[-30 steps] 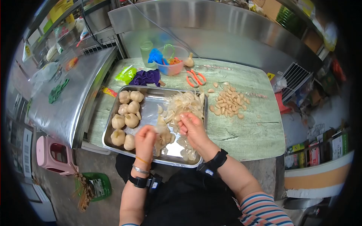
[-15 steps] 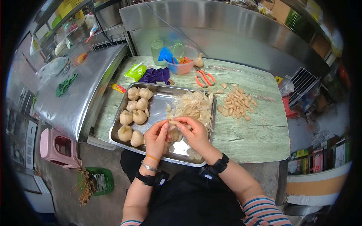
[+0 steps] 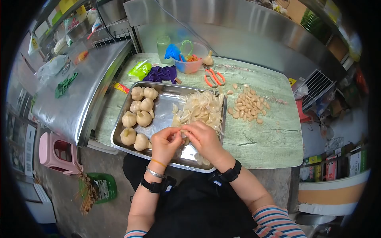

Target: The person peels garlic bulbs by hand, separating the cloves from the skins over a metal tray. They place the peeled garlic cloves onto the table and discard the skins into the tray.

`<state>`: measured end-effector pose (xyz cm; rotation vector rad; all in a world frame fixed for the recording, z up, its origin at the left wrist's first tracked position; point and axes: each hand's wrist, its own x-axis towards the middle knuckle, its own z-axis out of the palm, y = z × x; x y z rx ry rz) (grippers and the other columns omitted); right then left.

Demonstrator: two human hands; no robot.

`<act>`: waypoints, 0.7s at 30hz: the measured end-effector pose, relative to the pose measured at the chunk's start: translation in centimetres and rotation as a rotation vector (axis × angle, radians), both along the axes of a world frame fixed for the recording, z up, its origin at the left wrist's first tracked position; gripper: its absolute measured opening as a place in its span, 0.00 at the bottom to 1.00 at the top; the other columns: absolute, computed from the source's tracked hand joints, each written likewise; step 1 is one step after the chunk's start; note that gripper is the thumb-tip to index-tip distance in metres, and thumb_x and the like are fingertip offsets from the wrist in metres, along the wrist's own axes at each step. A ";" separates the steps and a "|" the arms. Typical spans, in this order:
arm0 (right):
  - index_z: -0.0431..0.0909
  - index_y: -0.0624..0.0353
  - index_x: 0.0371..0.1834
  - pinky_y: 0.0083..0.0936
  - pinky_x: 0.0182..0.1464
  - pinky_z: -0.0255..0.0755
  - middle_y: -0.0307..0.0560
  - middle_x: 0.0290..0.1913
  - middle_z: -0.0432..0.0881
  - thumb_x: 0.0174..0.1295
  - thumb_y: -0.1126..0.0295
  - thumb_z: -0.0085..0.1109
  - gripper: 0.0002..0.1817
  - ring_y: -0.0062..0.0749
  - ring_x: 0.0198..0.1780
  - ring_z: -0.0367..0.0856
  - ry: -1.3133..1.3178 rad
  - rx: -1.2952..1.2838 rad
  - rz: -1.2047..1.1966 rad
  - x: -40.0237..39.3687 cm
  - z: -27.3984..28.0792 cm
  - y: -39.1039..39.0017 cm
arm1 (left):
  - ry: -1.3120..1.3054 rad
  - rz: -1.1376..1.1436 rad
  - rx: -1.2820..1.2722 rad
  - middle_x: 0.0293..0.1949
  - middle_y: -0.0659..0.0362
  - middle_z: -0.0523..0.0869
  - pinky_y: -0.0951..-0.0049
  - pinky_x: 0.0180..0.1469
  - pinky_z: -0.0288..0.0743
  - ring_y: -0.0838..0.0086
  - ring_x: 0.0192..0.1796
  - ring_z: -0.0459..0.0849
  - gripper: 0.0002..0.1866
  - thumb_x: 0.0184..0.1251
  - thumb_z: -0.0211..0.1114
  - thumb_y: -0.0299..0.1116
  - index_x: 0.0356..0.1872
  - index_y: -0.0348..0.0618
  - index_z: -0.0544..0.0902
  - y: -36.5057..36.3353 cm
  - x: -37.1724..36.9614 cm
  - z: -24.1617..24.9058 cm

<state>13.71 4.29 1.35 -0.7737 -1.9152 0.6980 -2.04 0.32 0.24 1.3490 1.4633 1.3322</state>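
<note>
- Garlic clove sits pinched between both hands over the metal tray, mostly hidden.
- Whole garlic bulbs lie on the tray's left.
- Left hand fingers grip the clove.
- Right hand fingers grip it too.
- Peeled cloves lie on the counter.

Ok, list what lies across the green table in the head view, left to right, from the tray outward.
Whole garlic bulbs → left hand → garlic clove held by both hands → right hand → heap of peeled cloves on the table.
</note>
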 end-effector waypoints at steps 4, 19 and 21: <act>0.80 0.63 0.42 0.27 0.36 0.73 0.49 0.35 0.79 0.56 0.76 0.60 0.10 0.40 0.34 0.79 -0.015 0.089 0.020 -0.1 0.2 -0.1 | -0.238 0.003 -0.110 0.27 0.60 0.84 0.83 0.30 0.78 0.81 0.27 0.84 0.06 0.65 0.63 0.26 0.38 0.33 0.83 -0.1 -0.1 0.6; 0.77 0.61 0.51 0.14 0.32 0.68 0.36 0.30 0.76 0.70 0.68 0.52 0.12 0.16 0.31 0.74 0.416 -1.099 0.382 0.0 -0.7 1.6 | -0.578 -0.084 -0.127 0.27 0.61 0.83 0.83 0.28 0.76 0.82 0.24 0.80 0.04 0.66 0.63 0.25 0.36 0.35 0.80 -0.1 -0.5 0.4; 0.76 0.62 0.52 0.13 0.31 0.67 0.35 0.29 0.75 0.70 0.67 0.52 0.13 0.15 0.30 0.73 0.349 -1.067 0.353 -0.3 -0.8 1.4 | -0.435 -0.018 -0.156 0.28 0.61 0.83 0.83 0.28 0.75 0.82 0.24 0.79 0.03 0.66 0.61 0.25 0.35 0.36 0.79 0.0 -0.1 0.3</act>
